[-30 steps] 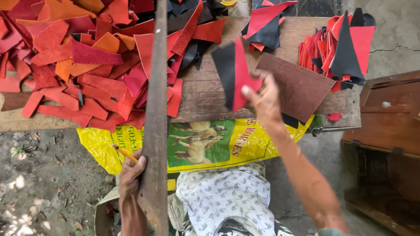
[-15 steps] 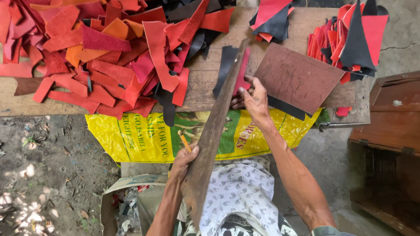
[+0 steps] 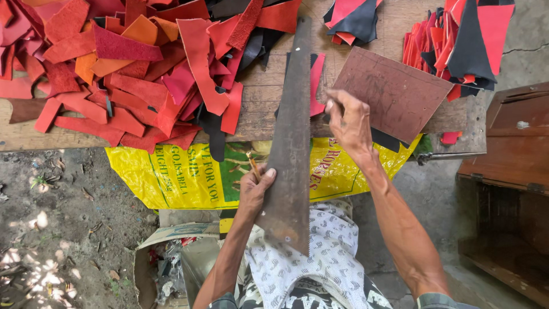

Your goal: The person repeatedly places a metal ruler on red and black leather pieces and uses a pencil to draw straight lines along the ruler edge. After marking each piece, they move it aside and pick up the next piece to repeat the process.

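My left hand (image 3: 255, 186) grips the near end of a long rusty saw blade (image 3: 291, 126) and also pinches an orange pencil (image 3: 252, 165). The blade lies flat over a red and black leather piece (image 3: 315, 86) on the wooden bench (image 3: 269, 114). My right hand (image 3: 350, 121) rests just right of the blade with its fingers curled on the edge of that leather piece. A brown rectangular template board (image 3: 392, 91) lies right beside this hand.
A big heap of red and orange leather scraps (image 3: 114, 68) covers the bench's left part. Stacks of red and black cut pieces (image 3: 457, 46) sit at the far right. A yellow printed sack (image 3: 189, 171) hangs from the bench edge. A brown wooden box (image 3: 509, 149) stands to the right.
The saw blade swung from the left over to the middle and now lies across the red and black piece. My right hand lowered that piece onto the bench and stays on it.
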